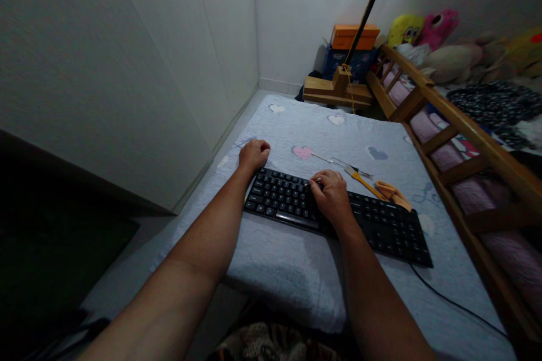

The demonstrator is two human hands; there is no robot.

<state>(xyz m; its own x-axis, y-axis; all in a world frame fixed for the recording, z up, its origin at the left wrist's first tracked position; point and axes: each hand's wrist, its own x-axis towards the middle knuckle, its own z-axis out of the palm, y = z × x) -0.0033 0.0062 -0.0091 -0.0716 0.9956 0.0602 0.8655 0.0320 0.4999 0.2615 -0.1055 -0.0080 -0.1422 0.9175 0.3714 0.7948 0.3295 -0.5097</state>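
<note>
A black keyboard (pixel 292 194) lies at a slant on the cloth-covered table (pixel 292 271). My right hand (pixel 332 194) is over its middle keys, fingers pinched on a small white-tipped stick that looks like a cotton swab (pixel 318 180). Most of the stick is hidden by the fingers. Past the keyboard's far left corner, my left hand (pixel 254 155) rests on the cloth with curled fingers; whether anything is inside cannot be seen. Behind the keyboard lie a thin metal tool (pixel 322 157), a yellow-handled brush (pixel 366 181) and a folded tan cloth (pixel 393 193).
A keyboard cable (pixel 457 300) trails toward the near right. Along the right side runs a wooden bed rail (pixel 457 124), with plush toys (pixel 406 29) beyond. An orange box (pixel 354 36) and a wooden stand (pixel 336 87) are at the back. A pale cabinet (pixel 161 67) borders the left.
</note>
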